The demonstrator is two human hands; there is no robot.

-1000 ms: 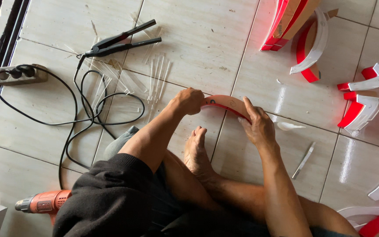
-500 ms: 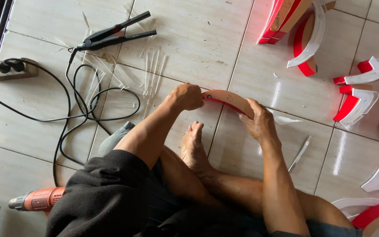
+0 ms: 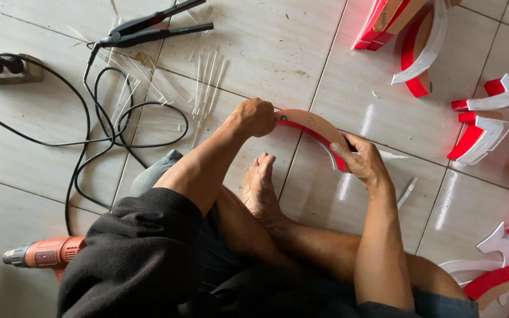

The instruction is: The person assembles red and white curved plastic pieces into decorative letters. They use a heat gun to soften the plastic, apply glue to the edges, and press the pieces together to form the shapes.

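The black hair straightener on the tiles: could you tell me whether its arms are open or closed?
Open. The straightener's two arms spread apart toward their free ends, with pale tile visible between them.

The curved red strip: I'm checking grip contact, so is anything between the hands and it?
Nothing visible. The left hand grips one end of the curved red strip and the right hand the other, bare fingers directly on it.

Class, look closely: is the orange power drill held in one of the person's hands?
No: the drill lies on the floor tiles while both hands grip the curved red-edged piece.
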